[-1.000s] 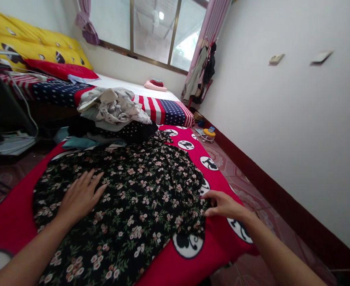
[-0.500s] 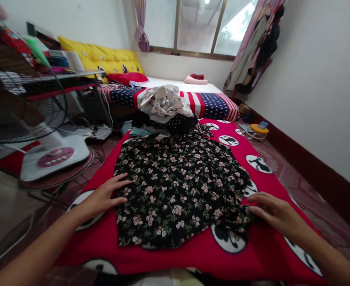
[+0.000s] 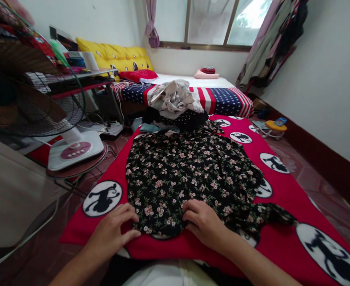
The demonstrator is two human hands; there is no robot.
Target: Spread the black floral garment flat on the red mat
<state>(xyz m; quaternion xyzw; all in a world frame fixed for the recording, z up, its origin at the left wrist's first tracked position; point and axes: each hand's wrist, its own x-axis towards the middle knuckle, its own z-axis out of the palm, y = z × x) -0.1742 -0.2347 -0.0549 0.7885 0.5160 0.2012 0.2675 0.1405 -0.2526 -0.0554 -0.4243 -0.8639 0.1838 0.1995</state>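
A black floral blouse (image 3: 189, 171) lies spread on a red cloth (image 3: 193, 248) with round white patches. One sleeve (image 3: 270, 214) stretches out to the right and the rest of it is flat with some creases. At the blouse's near left corner is my left hand (image 3: 113, 226), thumb and fingers apart, fingertips touching the fabric edge. My right hand (image 3: 205, 222) is at the near hem, its fingers curled together on the fabric. Beyond the blouse rises a heap of clothes, with a crumpled white garment (image 3: 173, 97) over a black dotted one (image 3: 187, 119).
To the left, a fan (image 3: 73, 149) stands on a round stool (image 3: 79, 169), beside a desk (image 3: 94, 73). A bed (image 3: 222, 81) is at the back under the window. On the right are a small yellow stool (image 3: 276, 126) and hanging clothes (image 3: 270, 51).
My right hand has left the sleeve and moved left to the near hem. The sleeve now lies stretched outward. My left hand has come down to the near corner. The view has shifted slightly.
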